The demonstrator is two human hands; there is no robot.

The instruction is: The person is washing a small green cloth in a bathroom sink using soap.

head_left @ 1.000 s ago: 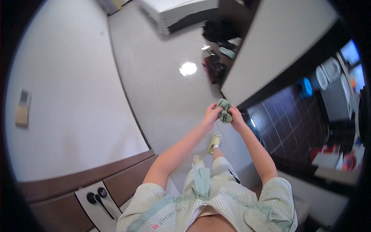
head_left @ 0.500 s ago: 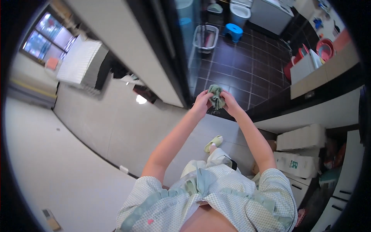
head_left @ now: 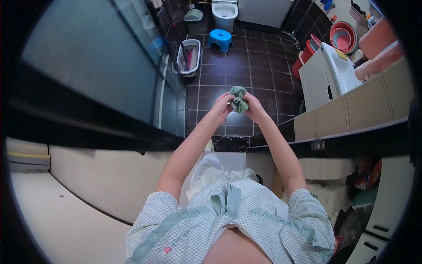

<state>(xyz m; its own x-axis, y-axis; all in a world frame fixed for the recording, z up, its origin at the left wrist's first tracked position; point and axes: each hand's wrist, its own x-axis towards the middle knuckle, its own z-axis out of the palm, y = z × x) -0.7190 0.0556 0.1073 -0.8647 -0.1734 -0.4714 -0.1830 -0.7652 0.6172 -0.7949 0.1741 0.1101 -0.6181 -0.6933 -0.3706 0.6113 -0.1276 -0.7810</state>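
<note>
A crumpled green cloth [head_left: 238,99] is held up in front of me at chest height, between my two hands. My left hand [head_left: 223,106] pinches its left side, fingers curled in. From the right, my right hand [head_left: 254,108] grips the other edge, its fingertips partly hidden by the folds. Both arms stretch forward over a dark stone threshold [head_left: 228,144], and the cloth hangs in the air above the dark tiled floor [head_left: 262,82].
A glass door [head_left: 101,61] stands on the left. Ahead are a blue stool [head_left: 220,39], a white basket [head_left: 188,57], and a toilet [head_left: 225,16]. On the right are a white washbasin [head_left: 338,66], red buckets [head_left: 309,52] and pink towels [head_left: 380,44].
I have turned and stepped forward into the doorway, so the bathroom now fills the upper view. The cloth stays in both hands and looks bunched differently.
</note>
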